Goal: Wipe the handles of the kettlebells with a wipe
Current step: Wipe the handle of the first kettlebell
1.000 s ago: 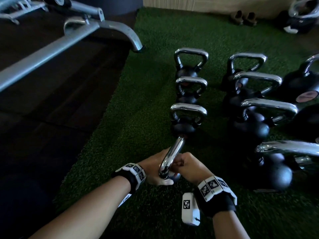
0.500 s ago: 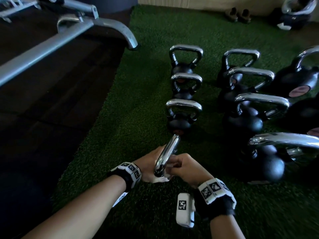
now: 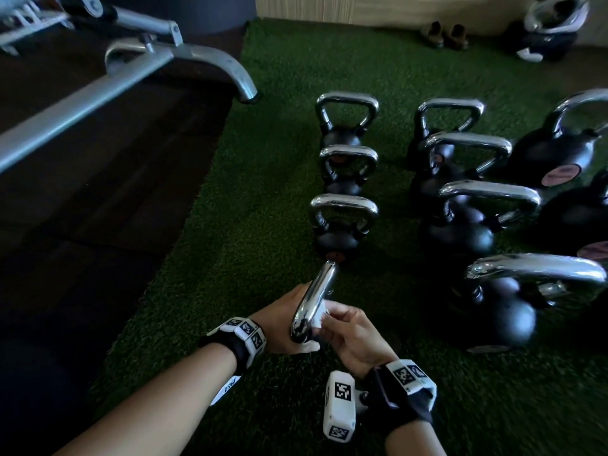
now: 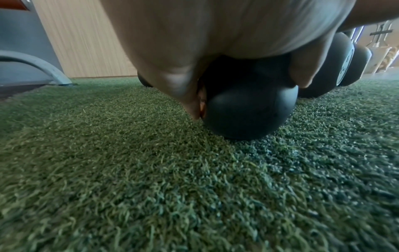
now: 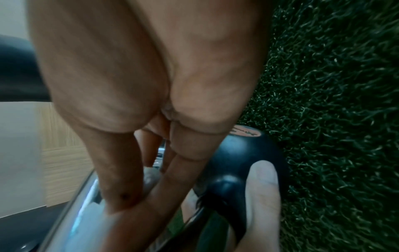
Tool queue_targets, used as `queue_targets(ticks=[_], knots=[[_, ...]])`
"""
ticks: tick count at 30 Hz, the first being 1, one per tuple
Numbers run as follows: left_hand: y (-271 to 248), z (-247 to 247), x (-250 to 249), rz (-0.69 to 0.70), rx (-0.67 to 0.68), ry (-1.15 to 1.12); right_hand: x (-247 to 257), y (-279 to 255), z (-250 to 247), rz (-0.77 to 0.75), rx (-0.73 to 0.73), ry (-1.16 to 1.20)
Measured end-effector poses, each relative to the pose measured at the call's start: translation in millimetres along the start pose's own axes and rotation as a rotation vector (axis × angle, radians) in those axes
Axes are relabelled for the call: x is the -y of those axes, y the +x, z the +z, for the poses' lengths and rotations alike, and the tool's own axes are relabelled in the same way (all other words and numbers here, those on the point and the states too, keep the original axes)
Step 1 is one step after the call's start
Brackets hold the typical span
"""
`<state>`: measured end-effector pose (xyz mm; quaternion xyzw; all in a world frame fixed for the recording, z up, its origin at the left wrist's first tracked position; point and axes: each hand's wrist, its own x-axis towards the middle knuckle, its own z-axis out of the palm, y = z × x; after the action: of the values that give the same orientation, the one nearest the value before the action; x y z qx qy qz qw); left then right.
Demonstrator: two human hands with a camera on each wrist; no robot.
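The nearest kettlebell of the left row is tilted toward me, and its chrome handle (image 3: 312,301) shows almost end on. My left hand (image 3: 279,327) reaches under the handle. In the left wrist view its fingers (image 4: 302,68) curl round the black ball (image 4: 248,110). My right hand (image 3: 335,324) pinches a white wipe (image 3: 318,319) against the right side of the handle. The right wrist view shows its fingers (image 5: 121,187) on the chrome bar (image 5: 71,213) with the wipe (image 5: 92,210) beneath them.
Three more small kettlebells (image 3: 345,205) stand in a row beyond on green turf (image 3: 256,209). Larger kettlebells (image 3: 533,268) crowd the right side. A grey metal machine frame (image 3: 184,57) lies on the dark floor (image 3: 82,192) at the left. Shoes (image 3: 447,34) sit by the far wall.
My right hand has carried the wipe from the handle's near end up along its right side. The left hand keeps its hold on the kettlebell.
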<state>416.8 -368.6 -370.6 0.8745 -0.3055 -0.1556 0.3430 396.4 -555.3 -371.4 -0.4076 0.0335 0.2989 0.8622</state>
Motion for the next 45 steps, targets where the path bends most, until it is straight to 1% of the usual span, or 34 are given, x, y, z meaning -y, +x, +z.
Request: queue_targets(ticks=[1,4,6,7,9,12,14,16,18,21,24,28,30,32,33,34,36,37,38,39,41,43,45], knots=[[-0.1,0.9,1.3,-0.008,-0.007,-0.03,-0.1,0.9,1.0,-0.02,-0.036,0.021],[0.9,1.4,3.4,-0.033,-0.051,-0.124,2.3,10.2,7.0,-0.133,-0.214,0.108],[0.8,2.7,5.7,-0.027,-0.063,-0.139,3.8,12.4,10.4,-0.195,-0.312,0.107],[0.2,3.5,7.5,-0.019,-0.065,-0.133,4.3,11.5,12.3,-0.203,-0.347,0.079],[-1.5,5.3,9.1,-0.005,-0.076,-0.12,5.1,8.3,16.5,-0.219,-0.437,-0.052],[-1.9,7.3,8.9,-0.006,-0.09,-0.11,10.0,14.0,23.7,-0.306,-0.643,-0.41],[-2.7,8.1,10.0,-0.014,-0.079,-0.117,12.4,21.8,29.5,-0.35,-0.769,-0.608],[-2.6,8.7,9.5,-0.053,-0.071,-0.102,15.3,26.2,34.9,-0.351,-0.885,-0.744],[-2.7,8.2,7.0,-0.086,-0.065,-0.088,16.0,27.6,38.9,-0.333,-0.943,-0.811],[-1.5,7.0,5.5,-0.114,-0.058,-0.091,18.7,28.0,42.4,-0.301,-0.964,-0.841],[-2.3,6.8,5.6,-0.129,-0.056,-0.099,18.7,28.3,43.1,-0.277,-0.95,-0.889],[-1.8,3.1,6.8,-0.113,-0.034,-0.139,18.1,26.2,43.7,-0.216,-0.872,-0.977],[-0.7,-1.3,10.5,-0.052,0.023,-0.09,23.0,21.1,41.5,-0.163,-0.822,-1.002],[1.4,-8.5,10.0,-0.005,0.123,-0.011,24.2,12.6,36.9,-0.08,-0.787,-1.024],[2.6,-15.1,6.7,-0.03,0.178,-0.012,22.1,7.2,34.1,-0.041,-0.777,-1.026],[5.3,-22.4,5.0,-0.091,0.217,-0.053,20.0,1.2,32.6,-0.016,-0.765,-1.02],[14.8,-37.0,7.9,-0.277,0.25,-0.16,14.9,-12.0,34.4,-0.006,-0.702,-0.958],[21.4,-43.7,10.5,-0.364,0.238,-0.227,12.1,-17.0,37.1,-0.005,-0.664,-0.903],[27.7,-48.9,11.8,-0.402,0.206,-0.306,10.7,-20.9,41.4,-0.005,-0.626,-0.863],[33.8,-51.5,13.2,-0.409,0.163,-0.389,10.1,-23.6,46.0,-0.013,-0.596,-0.855],[46.3,-54.0,9.9,-0.376,0.101,-0.469,10.4,-28.2,53.9,-0.034,-0.549,-0.912],[58.2,-54.3,2.8,-0.326,0.104,-0.484,13.0,-33.6,62.5,-0.045,-0.492,-0.964],[67.2,-53.5,-0.4,-0.317,0.103,-0.446,14.7,-38.8,72.0,-0.054,-0.458,-1.052]])
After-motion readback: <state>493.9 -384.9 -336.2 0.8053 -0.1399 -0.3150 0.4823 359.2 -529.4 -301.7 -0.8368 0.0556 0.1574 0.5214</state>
